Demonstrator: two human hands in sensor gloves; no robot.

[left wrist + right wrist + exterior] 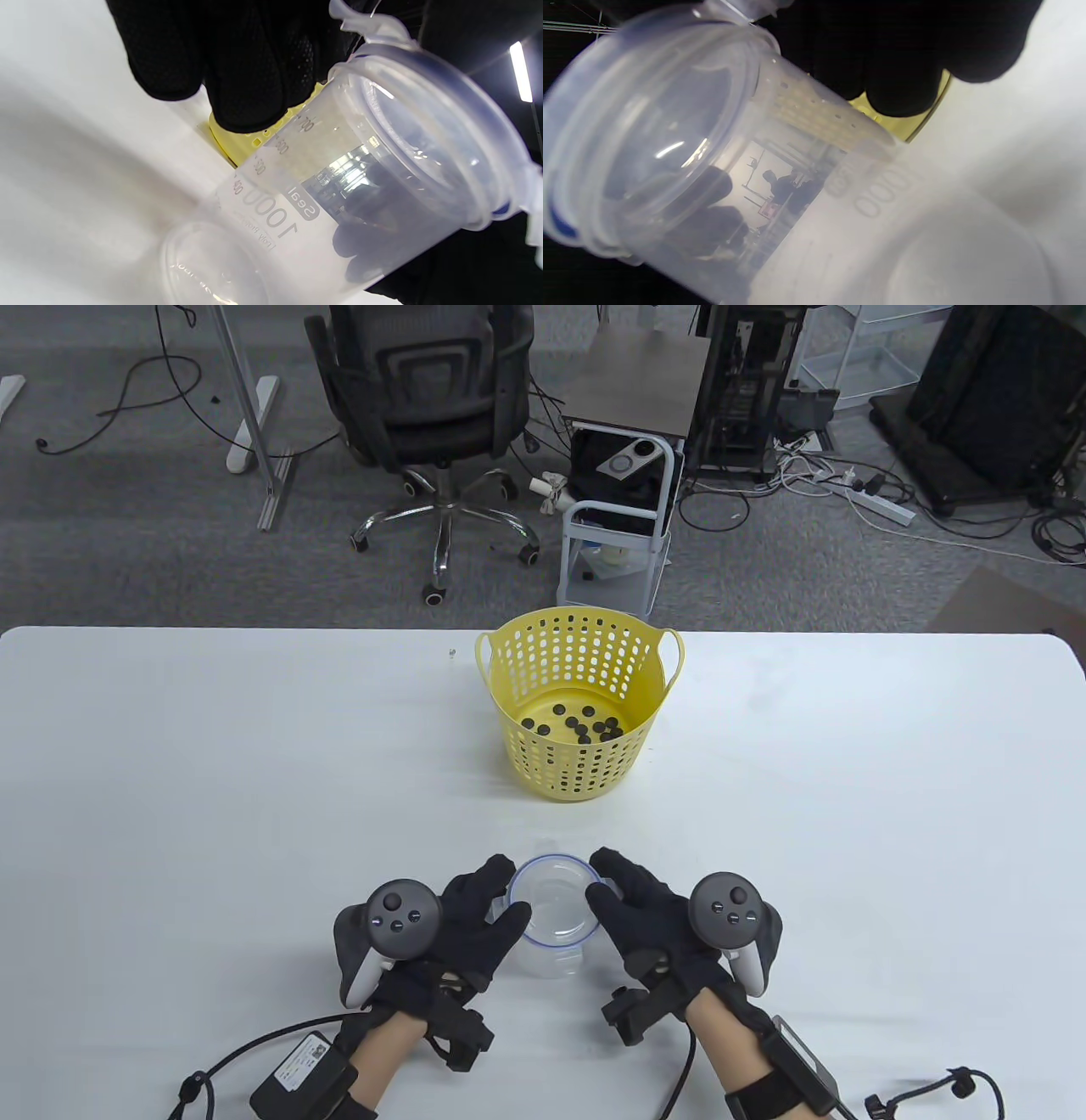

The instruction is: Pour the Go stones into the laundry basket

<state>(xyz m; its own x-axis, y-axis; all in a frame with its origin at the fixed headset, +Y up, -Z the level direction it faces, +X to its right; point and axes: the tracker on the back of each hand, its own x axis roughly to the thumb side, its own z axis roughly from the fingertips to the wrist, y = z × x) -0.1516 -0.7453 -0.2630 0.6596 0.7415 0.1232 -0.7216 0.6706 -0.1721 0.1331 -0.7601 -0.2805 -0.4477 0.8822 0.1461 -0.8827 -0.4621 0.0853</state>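
While both hands' fingers clasp clear jar (553, 909) — empty | basket (579, 704) — black stones (577, 725)

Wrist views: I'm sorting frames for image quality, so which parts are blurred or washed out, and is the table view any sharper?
Left wrist view: clear container fairly sharp, printed scale readable, base and table blurred. Right wrist view: softer throughout, room reflections in the container wall, markings smeared. Table view: sharp, evenly lit, black stones distinct in the yellow basket.

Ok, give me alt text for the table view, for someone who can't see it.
Two black-gloved hands, left hand and right hand, flank an empty clear plastic container standing upright on a white table. Beyond it sits a yellow laundry basket with black Go stones inside.
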